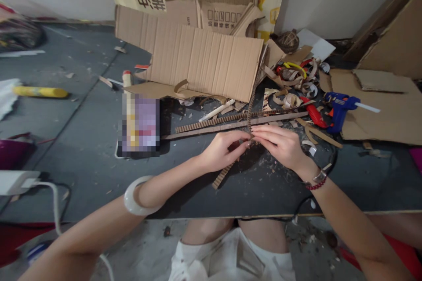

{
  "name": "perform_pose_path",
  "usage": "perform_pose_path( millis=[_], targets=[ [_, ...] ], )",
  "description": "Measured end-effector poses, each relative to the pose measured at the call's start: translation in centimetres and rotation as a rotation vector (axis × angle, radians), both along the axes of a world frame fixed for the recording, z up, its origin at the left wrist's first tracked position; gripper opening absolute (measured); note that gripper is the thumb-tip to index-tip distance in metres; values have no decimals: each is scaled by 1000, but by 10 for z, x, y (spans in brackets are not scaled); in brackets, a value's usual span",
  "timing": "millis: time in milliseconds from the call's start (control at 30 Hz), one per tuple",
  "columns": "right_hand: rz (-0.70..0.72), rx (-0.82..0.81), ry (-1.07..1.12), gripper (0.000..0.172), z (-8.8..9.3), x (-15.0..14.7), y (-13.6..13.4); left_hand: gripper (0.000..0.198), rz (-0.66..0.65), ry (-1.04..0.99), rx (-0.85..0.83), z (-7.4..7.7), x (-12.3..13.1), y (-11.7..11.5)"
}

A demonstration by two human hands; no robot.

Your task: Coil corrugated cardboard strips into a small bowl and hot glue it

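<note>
Near the middle of the worktop (198, 193), the left hand (224, 151) and right hand (280, 145) both pinch the crossed cardboard strips (211, 123) where they meet. The joint seems to be under pressure and needs steady fingers. A glue gun (339, 109) lies toward the right edge, and loose cardboard curls (290, 99) crowd the space behind.

A dark tabletop (263, 193) is strewn with cardboard crumbs. Across its middle, long corrugated cardboard strips (211, 122) are laid crossed. Behind them a white glue stick (219, 110) and 1 large ribbed cardboard sheet (211, 61) are seen. To the right, curled strips (290, 99), a red-handled tool (313, 116) and a blue glue gun (339, 109) are laid.
</note>
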State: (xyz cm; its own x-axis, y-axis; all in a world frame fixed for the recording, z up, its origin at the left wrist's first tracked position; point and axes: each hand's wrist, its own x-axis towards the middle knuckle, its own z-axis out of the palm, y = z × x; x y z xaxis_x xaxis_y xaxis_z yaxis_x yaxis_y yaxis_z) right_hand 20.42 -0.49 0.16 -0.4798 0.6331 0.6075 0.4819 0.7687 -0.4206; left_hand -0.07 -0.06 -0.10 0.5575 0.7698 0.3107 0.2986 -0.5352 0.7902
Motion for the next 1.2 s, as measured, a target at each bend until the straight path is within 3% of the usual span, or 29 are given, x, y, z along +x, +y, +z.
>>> perform_pose_path(
  millis=[633, 1200],
  targets=[
    [-71, 86, -26, 27, -3, -2, -3, 14, 7, -3, -63, 1, 1, -1],
    [-52, -13, 6, 20, 0, -1, 0, 14, 28, 31, 16, 0, 0, 0]
  ],
)
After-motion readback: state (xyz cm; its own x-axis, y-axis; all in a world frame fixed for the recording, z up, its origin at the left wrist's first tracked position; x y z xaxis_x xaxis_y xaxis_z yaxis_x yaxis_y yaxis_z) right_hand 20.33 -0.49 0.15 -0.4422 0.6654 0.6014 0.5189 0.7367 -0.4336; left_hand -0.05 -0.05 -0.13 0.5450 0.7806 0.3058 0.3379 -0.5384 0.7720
